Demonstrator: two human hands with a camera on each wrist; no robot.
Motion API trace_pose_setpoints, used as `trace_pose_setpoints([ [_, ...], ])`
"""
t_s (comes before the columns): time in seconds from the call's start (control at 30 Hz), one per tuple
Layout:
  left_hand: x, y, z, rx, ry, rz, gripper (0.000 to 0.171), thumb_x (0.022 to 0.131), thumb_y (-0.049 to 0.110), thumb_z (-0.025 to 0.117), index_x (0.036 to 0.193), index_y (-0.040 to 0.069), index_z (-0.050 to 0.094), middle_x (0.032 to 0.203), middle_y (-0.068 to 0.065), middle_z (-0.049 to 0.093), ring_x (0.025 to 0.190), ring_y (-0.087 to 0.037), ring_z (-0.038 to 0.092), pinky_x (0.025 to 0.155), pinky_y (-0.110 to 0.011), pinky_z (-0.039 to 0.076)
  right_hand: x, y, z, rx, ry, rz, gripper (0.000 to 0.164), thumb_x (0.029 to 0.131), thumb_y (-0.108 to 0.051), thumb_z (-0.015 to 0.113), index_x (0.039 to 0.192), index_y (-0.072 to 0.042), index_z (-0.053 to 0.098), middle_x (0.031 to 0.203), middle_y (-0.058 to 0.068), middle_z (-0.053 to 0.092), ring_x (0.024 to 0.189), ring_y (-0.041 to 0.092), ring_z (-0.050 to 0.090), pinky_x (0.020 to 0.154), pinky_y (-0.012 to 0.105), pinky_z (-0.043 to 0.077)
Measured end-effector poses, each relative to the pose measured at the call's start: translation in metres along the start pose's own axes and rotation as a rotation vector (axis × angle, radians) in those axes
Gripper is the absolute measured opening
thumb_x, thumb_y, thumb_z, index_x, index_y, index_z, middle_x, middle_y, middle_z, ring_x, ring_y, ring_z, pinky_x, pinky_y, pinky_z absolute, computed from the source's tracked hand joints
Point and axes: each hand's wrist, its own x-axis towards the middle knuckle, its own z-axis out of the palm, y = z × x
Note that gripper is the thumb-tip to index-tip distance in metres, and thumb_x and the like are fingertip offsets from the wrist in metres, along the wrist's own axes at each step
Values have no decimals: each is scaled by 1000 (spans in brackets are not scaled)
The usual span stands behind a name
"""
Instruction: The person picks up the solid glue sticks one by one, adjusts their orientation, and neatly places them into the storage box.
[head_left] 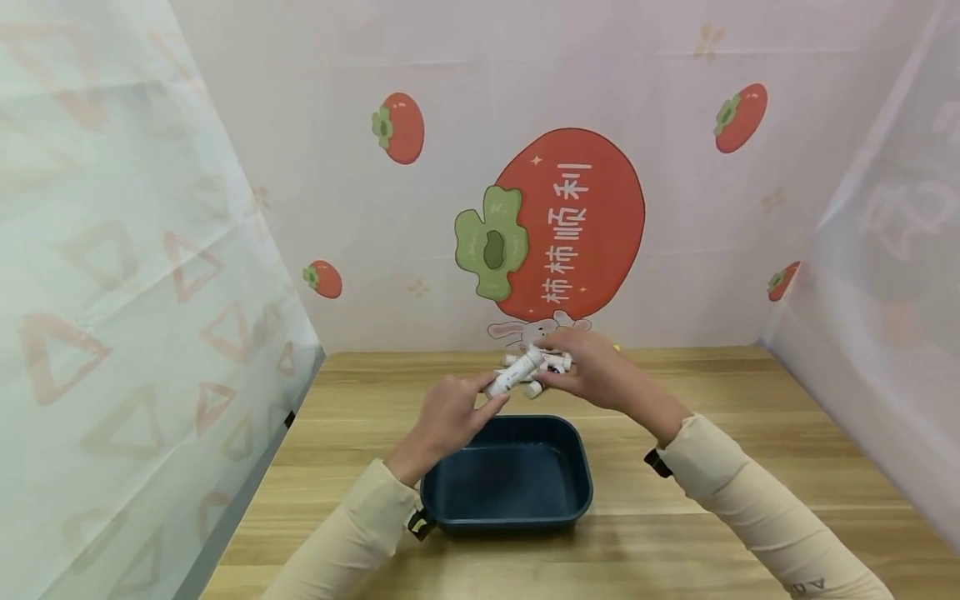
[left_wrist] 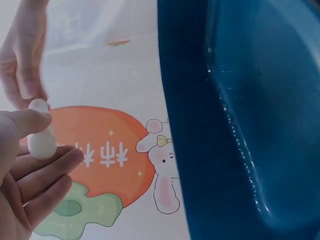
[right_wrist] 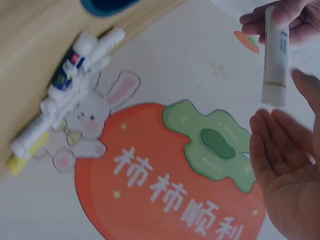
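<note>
A white glue stick is held up above the back rim of the dark blue tray. My left hand grips it near its lower end, the thumb across one side and fingers behind. The stick tilts up toward my right hand, which is close to its capped end. In the right wrist view, the right thumb and loosely bent fingers stand apart around the cap, with a gap between them and it.
The dark blue tray sits on the wooden table, below the hands. Behind it, against the printed backdrop, lies a pile of several white sticks, one with a dark blue label. Something yellow lies at the pile's edge.
</note>
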Motion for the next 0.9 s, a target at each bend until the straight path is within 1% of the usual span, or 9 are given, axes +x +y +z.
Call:
trace_pose_setpoints([
  [0.07, 1, -1, -1, -55, 47, -25, 32, 96, 25, 79, 122, 7, 77, 68, -2, 71, 44, 1, 30, 43, -16, 20, -3, 0, 4, 188, 53, 131, 41, 93, -26, 83, 129, -5, 74, 120, 9, 78, 106, 25, 74, 92, 47, 64],
  [0.13, 2, -1, -1, -100, 95, -49, 30, 96, 24, 79, 121, 6, 77, 75, -3, 75, 42, 3, 30, 42, -16, 20, -5, 0, 10, 365, 88, 245, 38, 97, -29, 79, 128, -7, 75, 118, 8, 78, 104, 24, 75, 90, 43, 65],
  [0.27, 3, 2, 0, -127, 166, -82, 31, 96, 25, 79, 120, 5, 77, 87, -8, 81, 43, 3, 33, 42, -16, 23, -9, -4, 25, 652, 103, 439, 42, 101, -37, 73, 131, -8, 73, 123, 10, 76, 104, 23, 73, 88, 28, 63],
  [0.37, 3, 4, 3, -121, 190, -84, 31, 96, 25, 79, 119, 4, 77, 90, -8, 82, 46, 3, 37, 43, -16, 26, -8, -9, 36, 843, 121, 532, 44, 102, -36, 71, 135, -7, 71, 129, 15, 74, 108, 20, 74, 91, 23, 61],
  [0.47, 0, 7, 7, -122, 194, -76, 31, 96, 24, 79, 119, 5, 77, 89, -7, 82, 46, 4, 37, 43, -15, 27, -7, -14, 47, 993, 158, 579, 45, 102, -33, 72, 136, -4, 69, 129, 17, 74, 107, 15, 76, 95, 26, 62],
  [0.53, -2, 8, 10, -123, 188, -73, 30, 96, 23, 79, 120, 5, 77, 85, -6, 81, 45, 4, 35, 43, -16, 26, -6, -15, 54, 1049, 180, 587, 44, 102, -30, 72, 135, -1, 69, 126, 17, 75, 105, 14, 77, 98, 32, 62],
  [0.63, -5, 10, 14, -120, 171, -80, 28, 97, 23, 78, 118, 5, 78, 80, -4, 79, 45, 3, 33, 44, -16, 25, -5, -17, 63, 1060, 196, 595, 41, 102, -28, 72, 131, 2, 70, 117, 11, 78, 102, 15, 78, 99, 38, 63],
  [0.8, -9, 12, 18, -119, 134, -112, 26, 97, 25, 78, 114, 5, 78, 81, -4, 78, 52, 2, 40, 48, -15, 29, -6, -18, 72, 1040, 193, 617, 37, 102, -26, 73, 125, 3, 73, 108, 9, 79, 96, 14, 78, 96, 38, 64],
  [0.9, -12, 12, 16, -107, 84, -131, 33, 97, 29, 77, 120, 6, 76, 79, -5, 77, 51, -4, 43, 49, -18, 31, -5, -18, 72, 1022, 176, 621, 36, 102, -26, 73, 123, 2, 74, 110, 11, 79, 96, 13, 78, 95, 38, 64],
])
